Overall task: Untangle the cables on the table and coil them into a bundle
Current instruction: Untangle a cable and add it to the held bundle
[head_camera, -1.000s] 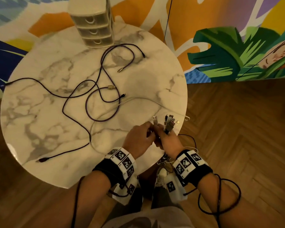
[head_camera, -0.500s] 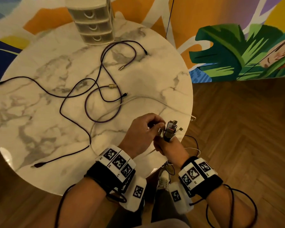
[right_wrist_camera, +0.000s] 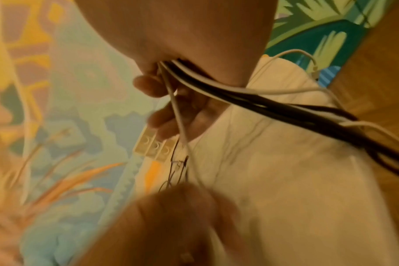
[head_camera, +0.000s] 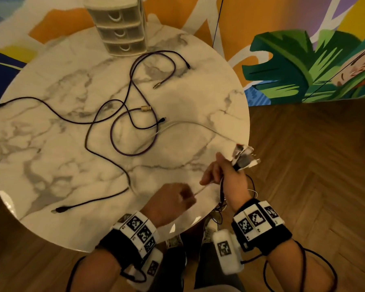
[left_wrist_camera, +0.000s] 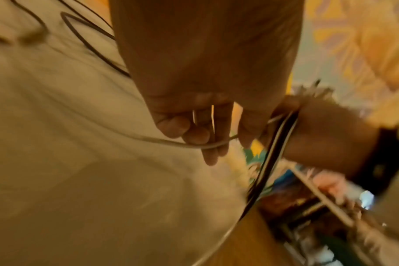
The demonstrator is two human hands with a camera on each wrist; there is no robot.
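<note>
You've got the marble table (head_camera: 51, 165) as your anchor here, and the biggest risk sits right on it: the purple cable (head_camera: 133, 152) and the black cable (head_camera: 89, 144) lie crossed and looped toward the table's middle, and the white cable (head_camera: 198, 125) runs out from that knot toward the near-right rim. Draw the white one in too fast and I reckon it snags the purple loop and drags the lot toward you, maybe flicking the gold plug (head_camera: 145, 108) off its spot mid-table. The drawer unit (head_camera: 119, 28) at the far edge looks safe, well apart from any pull.

Next risk, your right hand (head_camera: 230, 182), just off the table's near-right rim: it's clamped around the gathered bundle (right_wrist_camera: 262, 100), plug ends (head_camera: 243, 158) fanned out above the fist, tails hanging below the rim. Loosen that fist and I'd expect the strands to slide out and drop to the floor.

Your left hand (head_camera: 171, 203), over the near edge, has its fingers curled round the white cable, pinching it; the strand runs taut across to the right hand. Both wrist views are blurred, so the exact fingertip contact is hard to read. Jerk here and the thin strand could slip the pinch
</note>
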